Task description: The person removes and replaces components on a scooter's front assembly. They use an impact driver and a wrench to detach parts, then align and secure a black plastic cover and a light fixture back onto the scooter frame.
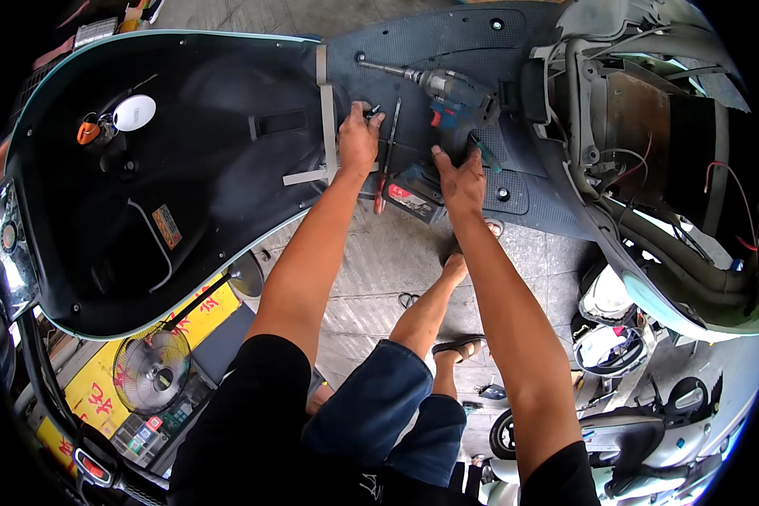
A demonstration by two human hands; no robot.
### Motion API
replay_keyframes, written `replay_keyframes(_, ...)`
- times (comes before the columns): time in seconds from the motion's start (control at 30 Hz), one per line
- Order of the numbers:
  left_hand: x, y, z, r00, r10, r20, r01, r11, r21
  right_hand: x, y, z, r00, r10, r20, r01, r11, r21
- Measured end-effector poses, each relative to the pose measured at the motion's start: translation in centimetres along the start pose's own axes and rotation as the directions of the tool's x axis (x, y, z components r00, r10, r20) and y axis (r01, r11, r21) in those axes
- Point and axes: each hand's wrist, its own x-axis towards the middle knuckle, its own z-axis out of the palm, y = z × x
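My left hand (360, 139) pinches a small dark piece (372, 110) above the grey floorboard (413, 55) of a scooter; the fingers hide most of it. My right hand (461, 179) has its thumb spread from its curled fingers, which are at a green-handled tool (490, 157). A cordless power driver (451, 87) lies just beyond that hand, its long bit pointing left. Between the hands lies a thin screwdriver (389, 156) with a red handle. A dark battery pack (411, 196) with a red label sits by the floorboard's near edge.
At left, the black inner leg shield (219, 93) carries keys with a white oval tag (134, 112). Light strips (327, 110) cross its right end. Exposed frame tubes and loose wires surround the opened seat area (649, 126). A fan (152, 368) stands lower left, another scooter (649, 438) lower right.
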Motion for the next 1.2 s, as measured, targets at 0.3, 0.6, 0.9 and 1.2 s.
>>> replay_keyframes(0.3, 0.2, -2.5, -1.2, 0.940, -0.297, 0.169, 0.340, 0.852, -0.397, -1.5, 0.5, -1.2, 0.961, -0.081, 0.265, -0.056, 0.880, 0.472)
replay_keyframes(0.6, -17.5, 6.7, -3.9, 0.598, -0.252, 0.761, 0.704, -0.290, -0.649, -17.4, 14.7, -12.1, 0.867, 0.023, 0.497, -0.443, 0.493, 0.749)
replay_keyframes(0.9, -31.8, 15.9, 6.0, 0.155, 0.347, 0.925, 0.856, -0.515, 0.050, -40.0, 32.7, -18.4, 0.905, 0.237, 0.354, -0.407, 0.237, 0.882)
replay_keyframes(1.2, -57.5, 34.7, 6.0, -0.135, 0.461, 0.877, 0.955, 0.298, -0.010, -58.3, 43.5, -16.3, 0.885, 0.464, 0.029, 0.193, -0.424, 0.885)
